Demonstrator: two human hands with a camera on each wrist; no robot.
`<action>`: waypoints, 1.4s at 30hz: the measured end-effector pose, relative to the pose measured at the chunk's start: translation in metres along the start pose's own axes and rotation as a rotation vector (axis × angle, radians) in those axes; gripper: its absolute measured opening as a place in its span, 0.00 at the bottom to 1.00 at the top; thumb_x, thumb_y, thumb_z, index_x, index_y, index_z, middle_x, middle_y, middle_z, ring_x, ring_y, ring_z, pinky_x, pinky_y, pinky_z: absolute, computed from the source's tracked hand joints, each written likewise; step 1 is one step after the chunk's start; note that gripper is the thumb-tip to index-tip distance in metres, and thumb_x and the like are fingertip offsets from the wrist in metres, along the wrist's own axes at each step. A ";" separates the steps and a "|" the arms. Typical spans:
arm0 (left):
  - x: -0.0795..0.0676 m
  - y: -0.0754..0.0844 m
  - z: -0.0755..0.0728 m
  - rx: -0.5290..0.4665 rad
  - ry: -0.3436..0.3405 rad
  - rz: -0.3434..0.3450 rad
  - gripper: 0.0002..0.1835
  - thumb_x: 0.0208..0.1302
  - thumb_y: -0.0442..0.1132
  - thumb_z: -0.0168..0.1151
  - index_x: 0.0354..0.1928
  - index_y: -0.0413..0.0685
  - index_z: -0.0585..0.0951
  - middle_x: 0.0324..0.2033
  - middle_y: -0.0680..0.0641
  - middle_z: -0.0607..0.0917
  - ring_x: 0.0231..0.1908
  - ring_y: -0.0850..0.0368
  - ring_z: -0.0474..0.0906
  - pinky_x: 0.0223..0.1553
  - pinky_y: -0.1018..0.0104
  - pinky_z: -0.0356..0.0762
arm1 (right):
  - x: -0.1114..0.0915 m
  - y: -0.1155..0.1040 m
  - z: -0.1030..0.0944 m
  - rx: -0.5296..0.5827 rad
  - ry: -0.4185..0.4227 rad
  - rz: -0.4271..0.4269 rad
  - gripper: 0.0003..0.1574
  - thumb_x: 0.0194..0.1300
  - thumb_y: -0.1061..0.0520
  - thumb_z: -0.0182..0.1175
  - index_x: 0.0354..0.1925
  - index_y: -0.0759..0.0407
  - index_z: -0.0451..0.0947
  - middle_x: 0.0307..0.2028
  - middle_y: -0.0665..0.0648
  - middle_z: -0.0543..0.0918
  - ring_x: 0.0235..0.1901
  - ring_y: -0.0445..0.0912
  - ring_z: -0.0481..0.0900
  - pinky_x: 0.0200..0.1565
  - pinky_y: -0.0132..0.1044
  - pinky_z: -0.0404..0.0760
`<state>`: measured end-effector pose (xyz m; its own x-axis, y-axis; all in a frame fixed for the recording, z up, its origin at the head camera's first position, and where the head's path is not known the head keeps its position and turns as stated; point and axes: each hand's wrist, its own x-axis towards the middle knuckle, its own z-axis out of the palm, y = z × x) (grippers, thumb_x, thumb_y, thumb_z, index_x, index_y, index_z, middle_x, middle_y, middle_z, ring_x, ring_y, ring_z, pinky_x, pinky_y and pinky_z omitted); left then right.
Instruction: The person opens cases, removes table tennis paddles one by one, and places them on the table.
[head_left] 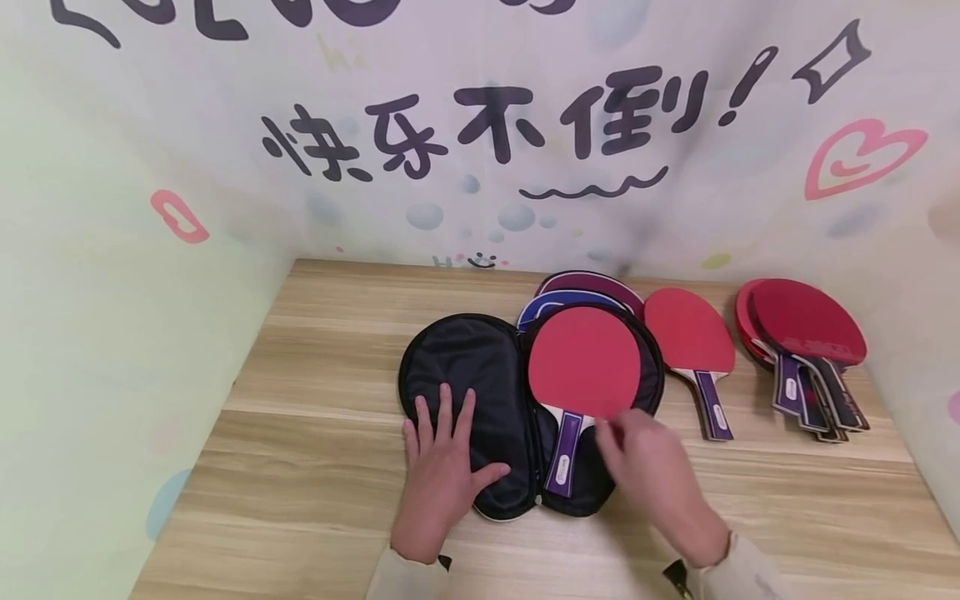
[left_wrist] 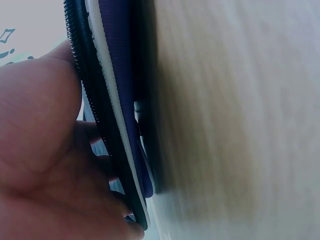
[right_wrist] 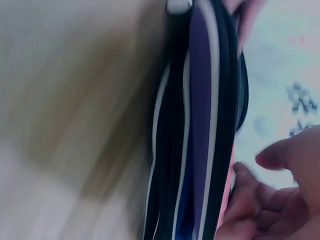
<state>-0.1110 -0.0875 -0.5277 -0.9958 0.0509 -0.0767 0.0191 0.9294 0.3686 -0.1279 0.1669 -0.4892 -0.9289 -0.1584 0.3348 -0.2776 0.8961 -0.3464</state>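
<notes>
A black zip-up paddle case (head_left: 468, 358) lies unfolded on top of other cases. In its right half rests a red table tennis paddle (head_left: 585, 358), its purple handle (head_left: 564, 454) towards me. My left hand (head_left: 441, 475) rests on the left half with fingers spread; the left wrist view shows this hand (left_wrist: 40, 145) along the zipped edge. My right hand (head_left: 652, 475), blurred, is over the right half beside the handle. Seen from the right wrist, the hand (right_wrist: 280, 200) has its thumb apart from loosely bent fingers, with nothing between them.
Under the open case, a blue case (head_left: 551, 302) and a maroon case (head_left: 592, 283) stick out at the back. To the right lies another red paddle (head_left: 690, 333), then a pile of several red paddles (head_left: 813, 325) near the wooden table's (head_left: 322, 350) right edge. A printed curtain (head_left: 375, 217) closes the back.
</notes>
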 end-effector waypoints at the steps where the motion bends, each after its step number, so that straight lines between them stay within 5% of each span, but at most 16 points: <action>1: 0.000 0.000 0.000 0.000 -0.001 0.001 0.57 0.48 0.73 0.60 0.76 0.65 0.45 0.77 0.46 0.40 0.74 0.33 0.32 0.69 0.31 0.39 | -0.003 -0.007 0.005 -0.020 -0.035 -0.004 0.18 0.61 0.50 0.63 0.21 0.59 0.76 0.18 0.51 0.74 0.19 0.42 0.70 0.22 0.33 0.69; 6: 0.000 0.000 0.000 -0.006 0.004 0.009 0.57 0.47 0.72 0.61 0.76 0.64 0.46 0.77 0.45 0.41 0.74 0.32 0.33 0.69 0.31 0.39 | -0.012 -0.025 0.025 -0.180 -0.078 -0.013 0.32 0.58 0.35 0.62 0.16 0.59 0.69 0.15 0.53 0.69 0.18 0.49 0.70 0.21 0.39 0.67; 12: 0.000 -0.001 0.000 0.002 0.012 0.007 0.57 0.47 0.72 0.62 0.76 0.64 0.46 0.77 0.45 0.41 0.74 0.32 0.33 0.69 0.31 0.40 | -0.019 -0.028 0.037 -0.281 -0.097 -0.014 0.38 0.53 0.29 0.60 0.21 0.63 0.70 0.19 0.57 0.71 0.20 0.51 0.70 0.21 0.42 0.67; 18: 0.000 0.000 0.000 -0.002 0.000 0.005 0.57 0.47 0.72 0.61 0.76 0.64 0.46 0.77 0.46 0.40 0.74 0.33 0.32 0.69 0.31 0.40 | -0.019 -0.024 0.027 -0.086 -0.099 0.072 0.24 0.50 0.43 0.67 0.19 0.58 0.68 0.19 0.53 0.69 0.20 0.46 0.69 0.24 0.39 0.68; 24: 0.001 0.000 0.000 -0.014 -0.025 -0.011 0.58 0.47 0.73 0.61 0.76 0.65 0.44 0.77 0.46 0.39 0.74 0.33 0.30 0.69 0.31 0.38 | -0.019 -0.019 0.002 0.076 -0.106 0.207 0.14 0.53 0.53 0.64 0.25 0.62 0.73 0.24 0.55 0.73 0.22 0.43 0.69 0.23 0.32 0.68; 28: 0.002 0.000 0.000 -0.012 -0.029 -0.019 0.58 0.48 0.73 0.61 0.76 0.65 0.44 0.77 0.46 0.38 0.74 0.33 0.29 0.69 0.32 0.37 | -0.017 -0.008 -0.018 0.116 -0.018 0.227 0.14 0.54 0.59 0.61 0.36 0.69 0.77 0.28 0.59 0.76 0.25 0.46 0.71 0.22 0.31 0.68; 38: 0.001 0.000 -0.001 -0.012 -0.016 -0.022 0.58 0.47 0.71 0.63 0.76 0.63 0.46 0.77 0.44 0.40 0.74 0.32 0.31 0.69 0.32 0.39 | -0.001 0.019 -0.062 0.193 0.220 0.261 0.16 0.59 0.61 0.59 0.46 0.66 0.78 0.24 0.56 0.72 0.19 0.36 0.63 0.19 0.27 0.61; 42: 0.000 0.000 -0.002 -0.018 -0.017 -0.024 0.58 0.47 0.71 0.63 0.76 0.63 0.46 0.77 0.44 0.40 0.74 0.32 0.31 0.70 0.32 0.39 | 0.016 0.040 -0.068 0.155 0.256 0.338 0.20 0.63 0.57 0.55 0.48 0.69 0.77 0.28 0.61 0.73 0.26 0.44 0.65 0.25 0.30 0.60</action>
<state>-0.1115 -0.0885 -0.5260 -0.9942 0.0352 -0.1014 -0.0064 0.9235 0.3835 -0.1374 0.2283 -0.4385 -0.8885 0.2574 0.3799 -0.0208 0.8044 -0.5938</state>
